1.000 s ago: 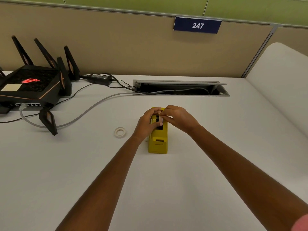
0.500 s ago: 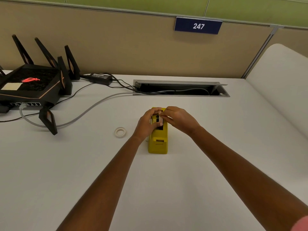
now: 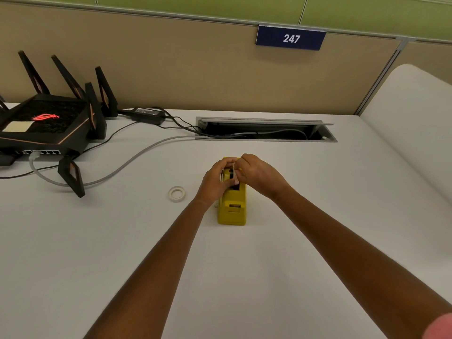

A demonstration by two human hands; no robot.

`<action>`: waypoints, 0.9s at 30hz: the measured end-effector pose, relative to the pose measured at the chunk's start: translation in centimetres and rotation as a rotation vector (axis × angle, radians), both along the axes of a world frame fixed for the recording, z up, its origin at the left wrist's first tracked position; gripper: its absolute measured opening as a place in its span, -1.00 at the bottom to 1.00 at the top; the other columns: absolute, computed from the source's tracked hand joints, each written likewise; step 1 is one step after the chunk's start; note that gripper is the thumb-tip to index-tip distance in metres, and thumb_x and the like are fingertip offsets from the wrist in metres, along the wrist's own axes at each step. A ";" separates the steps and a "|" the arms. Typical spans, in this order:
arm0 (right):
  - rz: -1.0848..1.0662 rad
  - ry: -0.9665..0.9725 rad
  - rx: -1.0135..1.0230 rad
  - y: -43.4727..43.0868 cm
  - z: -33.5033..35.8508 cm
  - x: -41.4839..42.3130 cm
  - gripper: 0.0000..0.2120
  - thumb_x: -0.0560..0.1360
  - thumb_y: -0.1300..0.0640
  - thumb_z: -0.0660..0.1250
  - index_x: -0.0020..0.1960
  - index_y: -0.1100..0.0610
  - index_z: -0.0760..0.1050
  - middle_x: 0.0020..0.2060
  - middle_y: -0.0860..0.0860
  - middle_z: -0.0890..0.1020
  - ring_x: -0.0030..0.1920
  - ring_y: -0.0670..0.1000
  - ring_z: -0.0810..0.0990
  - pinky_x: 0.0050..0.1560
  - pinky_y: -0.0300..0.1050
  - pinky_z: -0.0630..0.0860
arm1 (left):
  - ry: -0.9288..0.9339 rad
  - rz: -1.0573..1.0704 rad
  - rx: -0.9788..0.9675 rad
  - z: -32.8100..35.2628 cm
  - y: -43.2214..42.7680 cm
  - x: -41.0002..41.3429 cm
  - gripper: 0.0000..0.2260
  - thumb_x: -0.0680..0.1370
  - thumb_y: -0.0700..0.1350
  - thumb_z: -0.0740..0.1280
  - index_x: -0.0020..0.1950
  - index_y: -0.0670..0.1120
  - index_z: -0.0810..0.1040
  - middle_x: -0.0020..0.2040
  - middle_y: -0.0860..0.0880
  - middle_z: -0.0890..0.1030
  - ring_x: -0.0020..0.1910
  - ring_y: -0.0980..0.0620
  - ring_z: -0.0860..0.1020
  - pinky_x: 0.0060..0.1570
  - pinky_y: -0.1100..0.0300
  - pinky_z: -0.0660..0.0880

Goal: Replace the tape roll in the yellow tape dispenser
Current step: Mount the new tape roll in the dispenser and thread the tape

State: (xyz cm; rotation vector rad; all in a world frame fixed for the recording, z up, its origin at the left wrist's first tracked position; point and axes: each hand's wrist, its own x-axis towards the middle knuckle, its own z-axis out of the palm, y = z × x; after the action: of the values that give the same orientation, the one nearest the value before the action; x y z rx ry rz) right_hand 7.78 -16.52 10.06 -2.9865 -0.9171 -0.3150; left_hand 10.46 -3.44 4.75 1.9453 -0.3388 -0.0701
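Observation:
The yellow tape dispenser (image 3: 232,209) stands on the white desk (image 3: 122,241), its front end facing me. Both hands sit over its far, upper half. My left hand (image 3: 214,183) wraps the dispenser's left side, thumb across the top slot. My right hand (image 3: 256,174) pinches a thin whitish tape roll (image 3: 234,171) edge-on in the dark slot. Most of that roll is hidden by my fingers. A second small white tape roll (image 3: 176,193) lies flat on the desk, left of the dispenser and apart from my hands.
A black router (image 3: 46,126) with upright antennas sits at the back left, with a grey cable (image 3: 137,155) and black cables running to an open cable tray (image 3: 266,133) in the desk. A beige partition stands behind. A white rounded panel (image 3: 415,133) rises at the right.
Both hands stay on the dispenser's top. My right fingers have shifted slightly at the slot; the dispenser and the loose roll have not moved.

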 end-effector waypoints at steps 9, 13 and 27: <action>-0.109 0.090 0.301 -0.7 -1.1 0.3 -0.80 0.52 0.21 0.25 0.08 0.30 0.49 0.00 0.27 0.60 0.00 0.21 0.55 -0.01 -0.01 0.49 | -0.003 -0.022 0.011 0.3 0.1 -0.1 -0.53 0.46 -0.22 0.35 0.33 -0.15 0.31 0.34 -0.18 0.41 0.30 -0.14 0.39 0.28 0.01 0.36; -0.118 0.086 0.309 -0.5 -0.7 0.7 -0.82 0.52 0.26 0.23 0.03 0.33 0.53 -0.03 0.29 0.61 -0.03 0.25 0.56 -0.03 0.02 0.48 | -0.009 -0.028 0.000 0.3 0.2 -0.1 -0.54 0.46 -0.22 0.35 0.32 -0.16 0.32 0.32 -0.18 0.43 0.28 -0.13 0.40 0.25 0.05 0.37; -0.047 0.005 0.093 -0.7 -1.6 1.4 -0.73 0.56 0.22 0.17 0.19 0.36 0.37 0.08 0.33 0.53 0.06 0.24 0.51 0.01 0.03 0.50 | 0.000 0.010 0.015 0.2 -0.1 -0.2 -0.54 0.47 -0.21 0.34 0.33 -0.14 0.30 0.34 -0.18 0.41 0.28 -0.16 0.39 0.23 0.05 0.36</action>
State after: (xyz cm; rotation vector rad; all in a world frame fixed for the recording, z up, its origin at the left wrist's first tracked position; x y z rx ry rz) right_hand 9.17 -17.17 8.49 -2.9258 -0.8084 -0.3411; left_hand 10.30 -3.55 4.93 1.9617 -0.3292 -0.0659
